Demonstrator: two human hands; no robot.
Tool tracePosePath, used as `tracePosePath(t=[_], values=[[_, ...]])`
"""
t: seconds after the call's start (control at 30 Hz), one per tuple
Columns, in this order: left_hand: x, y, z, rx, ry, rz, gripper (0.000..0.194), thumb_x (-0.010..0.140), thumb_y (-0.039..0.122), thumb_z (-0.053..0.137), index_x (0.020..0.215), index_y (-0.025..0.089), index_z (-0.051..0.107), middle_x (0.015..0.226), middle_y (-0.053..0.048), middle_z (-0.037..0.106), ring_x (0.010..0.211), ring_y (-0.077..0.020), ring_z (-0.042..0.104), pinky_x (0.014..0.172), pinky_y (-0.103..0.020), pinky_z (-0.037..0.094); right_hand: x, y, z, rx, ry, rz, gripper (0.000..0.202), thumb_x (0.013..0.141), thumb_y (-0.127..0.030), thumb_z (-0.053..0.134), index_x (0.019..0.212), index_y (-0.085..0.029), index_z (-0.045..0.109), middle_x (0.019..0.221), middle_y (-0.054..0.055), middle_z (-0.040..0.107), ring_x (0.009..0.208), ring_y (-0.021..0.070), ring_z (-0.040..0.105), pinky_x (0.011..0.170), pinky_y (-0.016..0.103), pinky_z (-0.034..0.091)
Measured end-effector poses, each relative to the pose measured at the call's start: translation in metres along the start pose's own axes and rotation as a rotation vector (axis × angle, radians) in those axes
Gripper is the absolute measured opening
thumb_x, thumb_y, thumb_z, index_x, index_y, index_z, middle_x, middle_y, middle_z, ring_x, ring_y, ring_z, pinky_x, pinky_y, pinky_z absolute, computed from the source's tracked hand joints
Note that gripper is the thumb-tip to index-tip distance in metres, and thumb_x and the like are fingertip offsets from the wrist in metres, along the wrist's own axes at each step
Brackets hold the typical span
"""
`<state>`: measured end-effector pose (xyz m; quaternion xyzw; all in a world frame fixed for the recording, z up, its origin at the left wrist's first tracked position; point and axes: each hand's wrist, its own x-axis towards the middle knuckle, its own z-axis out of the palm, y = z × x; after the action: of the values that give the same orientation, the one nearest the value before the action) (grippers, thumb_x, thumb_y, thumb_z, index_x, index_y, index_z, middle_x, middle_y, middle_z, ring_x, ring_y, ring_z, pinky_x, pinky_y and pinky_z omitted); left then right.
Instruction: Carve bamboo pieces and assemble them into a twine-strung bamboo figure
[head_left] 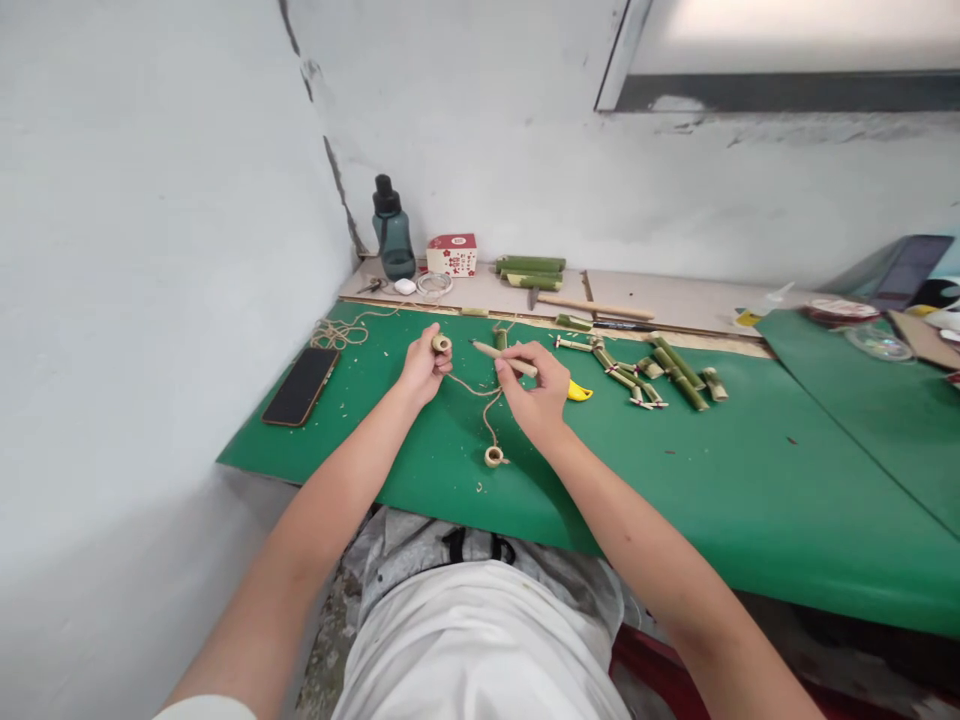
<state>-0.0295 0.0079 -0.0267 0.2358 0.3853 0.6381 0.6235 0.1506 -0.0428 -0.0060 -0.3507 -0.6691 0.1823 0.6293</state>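
Observation:
My left hand [426, 368] holds a short hollow bamboo piece [442, 344] upright between its fingers, its open end facing me. My right hand [536, 390] grips a thick wooden pencil-like tool [504, 358], whose dark tip points left at the bamboo piece without touching it. Thin brown cord [472, 387] runs from near my left hand toward my right hand. Another length leads down to a bamboo ring [493, 457] lying on the green mat [435, 460]. Behind the tool stands a green bamboo piece [501, 338], partly hidden. A yellow object [579, 391] lies just right of my right hand.
A black phone [301, 386] and tangled cord [341, 331] lie at left. Behind are a bottle [394, 235], a red-and-white box [451, 256], bamboo lengths [531, 266] and a hammer-like tool [592, 306]. Joined bamboo pieces [616, 371] and loose segments [679, 375] lie at right.

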Motion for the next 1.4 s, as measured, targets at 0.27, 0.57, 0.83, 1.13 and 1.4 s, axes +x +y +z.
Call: tracePosePath(t=[0.27,0.57,0.83,1.13,1.4], values=[[-0.002,0.001,0.003,0.078,0.027,-0.006,0.038,0.085,0.037,0.071,0.064,0.019,0.044,0.047,0.006,0.044,0.037,-0.004,0.032,0.037,-0.018,0.018,-0.005,-0.001,-0.002,-0.039,-0.021,-0.251,0.01,0.095,-0.032,0.063,0.099,-0.024,0.069,0.084,0.004,0.074,0.072,0.0184,0.068,0.067,0.035,0.055],[-0.004,0.006,0.008,0.212,0.018,-0.131,0.042,0.089,0.034,0.067,0.056,0.018,0.046,0.04,0.007,0.033,0.031,-0.0026,0.022,0.034,-0.018,0.012,-0.008,0.004,-0.003,-0.069,-0.114,-0.263,0.017,0.098,-0.037,0.059,0.101,-0.025,0.069,0.086,0.006,0.075,0.072,0.0193,0.069,0.069,0.037,0.057],[0.008,0.011,0.008,0.3,-0.117,-0.436,0.05,0.084,0.036,0.074,0.052,0.02,0.038,0.039,0.009,0.021,0.03,-0.0026,0.017,0.033,-0.017,0.009,-0.001,0.008,-0.006,-0.145,-0.299,-0.337,0.021,0.1,-0.033,0.051,0.11,-0.025,0.068,0.1,0.009,0.073,0.094,0.0234,0.07,0.082,0.041,0.057],[0.018,0.009,0.001,0.326,-0.134,-0.504,0.047,0.081,0.035,0.078,0.053,0.021,0.042,0.038,0.007,0.025,0.03,-0.0039,0.02,0.033,-0.018,0.011,0.005,-0.001,-0.01,-0.254,-0.416,-0.425,0.023,0.103,-0.031,0.044,0.11,-0.023,0.065,0.101,0.01,0.068,0.094,0.0235,0.065,0.081,0.039,0.053],[0.018,0.007,0.006,0.452,-0.174,-0.442,0.044,0.083,0.037,0.076,0.055,0.02,0.046,0.038,0.008,0.025,0.03,-0.0036,0.019,0.033,-0.019,0.009,0.008,0.002,-0.011,-0.257,-0.427,-0.394,0.024,0.106,-0.034,0.04,0.107,-0.023,0.062,0.1,0.009,0.069,0.092,0.0235,0.063,0.08,0.039,0.051]])
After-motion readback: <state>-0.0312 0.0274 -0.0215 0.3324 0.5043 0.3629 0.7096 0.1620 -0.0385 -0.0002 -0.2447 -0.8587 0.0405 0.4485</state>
